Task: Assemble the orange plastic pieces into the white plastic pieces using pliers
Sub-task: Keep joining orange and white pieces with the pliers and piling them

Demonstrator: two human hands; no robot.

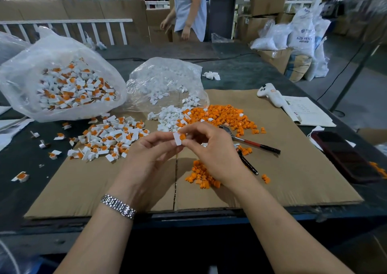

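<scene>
Held above the cardboard (117, 181) at mid-frame: white piece (177, 138), long axis near upright and tilted slightly, flat face toward the camera, orange piece (182, 136) touching its right edge. Left hand (150, 154) below and left of it, grip pinching the white piece between thumb and fingertips; watch (118, 206) on that wrist. Right hand (209, 148) from the right, grip pinching the orange piece against the white one — fingers curled over it, so how deep it sits cannot be told. Pliers (249, 142) lying on the cardboard just behind the right hand, handles spread, one pointing right, the other toward the camera, head partly hidden among loose orange parts (222, 114). Small orange heap (201, 175) under the right wrist. Assembled pile (111, 137) to the left; bag of assembled parts (69, 85) farther left on the bench (25, 154), bag of white parts (167, 79) behind — open mouth spilling toward the orange heap.
</scene>
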